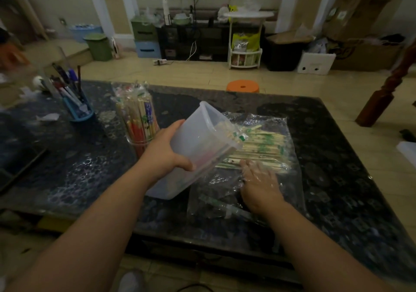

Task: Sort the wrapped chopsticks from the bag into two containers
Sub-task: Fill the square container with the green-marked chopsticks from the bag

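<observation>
Two hands are working: I'm gripping the tilted container (198, 147) with my left hand (165, 151), while my right hand (258, 182), fingers spread, is pressing the bag (254, 156), whose chopsticks (261, 147) are lying lengthwise toward the container's mouth.

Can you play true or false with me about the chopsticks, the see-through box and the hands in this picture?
1. The left hand holds the see-through box tilted. True.
2. The right hand is inside the plastic bag. True.
3. The round cup beside the box is empty. False: it is packed with wrapped chopsticks standing up.
4. The chopsticks in the bag have green on their wrappers. True.
5. The blue holder is full of spoons. False: it holds pens.
6. The orange stool sits on top of the table. False: it stands on the floor behind it.
</observation>
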Action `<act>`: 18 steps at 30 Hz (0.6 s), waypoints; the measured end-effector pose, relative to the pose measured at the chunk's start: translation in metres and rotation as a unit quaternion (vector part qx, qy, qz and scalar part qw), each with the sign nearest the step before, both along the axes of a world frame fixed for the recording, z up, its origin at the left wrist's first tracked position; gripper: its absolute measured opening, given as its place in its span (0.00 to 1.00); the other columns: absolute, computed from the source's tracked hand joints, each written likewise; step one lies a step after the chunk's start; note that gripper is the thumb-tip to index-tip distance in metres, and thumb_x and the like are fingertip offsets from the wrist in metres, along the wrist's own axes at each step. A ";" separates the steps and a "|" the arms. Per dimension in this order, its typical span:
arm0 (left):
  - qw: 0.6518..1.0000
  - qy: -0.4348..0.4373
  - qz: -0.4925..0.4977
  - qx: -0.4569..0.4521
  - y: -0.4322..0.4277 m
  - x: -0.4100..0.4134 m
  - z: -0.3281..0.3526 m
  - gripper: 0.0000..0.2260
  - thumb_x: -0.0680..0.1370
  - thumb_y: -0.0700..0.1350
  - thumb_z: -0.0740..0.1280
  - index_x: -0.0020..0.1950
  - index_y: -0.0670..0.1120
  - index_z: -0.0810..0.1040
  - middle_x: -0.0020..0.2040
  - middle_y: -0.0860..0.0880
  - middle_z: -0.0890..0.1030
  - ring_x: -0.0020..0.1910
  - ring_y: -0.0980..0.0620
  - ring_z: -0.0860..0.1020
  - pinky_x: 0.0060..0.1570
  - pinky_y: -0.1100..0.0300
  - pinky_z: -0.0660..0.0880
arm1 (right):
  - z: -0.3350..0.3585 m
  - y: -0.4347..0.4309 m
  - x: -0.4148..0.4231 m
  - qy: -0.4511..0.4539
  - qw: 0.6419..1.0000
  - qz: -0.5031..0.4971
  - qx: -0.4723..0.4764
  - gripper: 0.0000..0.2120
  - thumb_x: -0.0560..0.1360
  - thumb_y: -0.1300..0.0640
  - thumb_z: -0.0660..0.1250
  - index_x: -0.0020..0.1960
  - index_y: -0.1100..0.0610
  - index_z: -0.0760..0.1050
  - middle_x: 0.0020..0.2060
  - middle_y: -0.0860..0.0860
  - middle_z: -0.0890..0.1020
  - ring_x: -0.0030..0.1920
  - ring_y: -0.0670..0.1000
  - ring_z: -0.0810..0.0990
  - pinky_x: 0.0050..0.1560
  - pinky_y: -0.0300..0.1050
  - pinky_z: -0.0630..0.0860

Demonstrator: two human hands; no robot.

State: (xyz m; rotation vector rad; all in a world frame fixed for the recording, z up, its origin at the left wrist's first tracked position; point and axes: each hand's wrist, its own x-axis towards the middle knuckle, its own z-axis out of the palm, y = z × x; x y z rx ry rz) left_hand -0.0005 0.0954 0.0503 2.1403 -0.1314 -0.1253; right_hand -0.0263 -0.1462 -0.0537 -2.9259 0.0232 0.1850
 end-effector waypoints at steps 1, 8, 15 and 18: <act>1.000 0.000 0.000 0.001 0.000 0.000 0.000 0.50 0.55 0.48 0.77 0.76 0.61 0.63 0.68 0.52 0.68 0.66 0.47 0.69 0.64 0.42 0.71 | 0.000 0.001 0.001 -0.007 1.000 -0.002 -0.001 0.31 0.81 0.56 0.51 0.81 0.51 0.44 0.80 0.50 0.47 0.79 0.52 0.42 0.77 0.56 0.39; 1.000 0.010 0.005 0.005 0.000 0.003 -0.003 0.52 0.52 0.51 0.78 0.75 0.64 0.63 0.68 0.54 0.68 0.66 0.48 0.69 0.64 0.39 0.71 | 0.002 -0.001 0.002 -0.043 0.998 -0.014 -0.038 0.24 0.80 0.54 0.54 0.76 0.48 0.61 0.71 0.55 0.66 0.69 0.60 0.62 0.70 0.56 0.55; 1.000 0.013 0.002 0.009 -0.002 0.000 -0.002 0.53 0.52 0.51 0.77 0.76 0.64 0.62 0.69 0.54 0.68 0.66 0.47 0.69 0.65 0.39 0.71 | -0.001 0.000 0.001 -0.074 0.997 0.001 -0.028 0.22 0.78 0.56 0.56 0.72 0.49 0.64 0.73 0.51 0.66 0.72 0.55 0.61 0.72 0.54 0.55; 1.000 0.013 -0.001 0.009 -0.001 0.000 -0.002 0.52 0.53 0.50 0.77 0.76 0.64 0.62 0.70 0.54 0.67 0.67 0.47 0.68 0.65 0.39 0.70 | 0.001 0.001 0.002 -0.078 0.997 -0.005 -0.017 0.25 0.78 0.57 0.57 0.74 0.48 0.64 0.71 0.49 0.69 0.71 0.54 0.64 0.71 0.53 0.56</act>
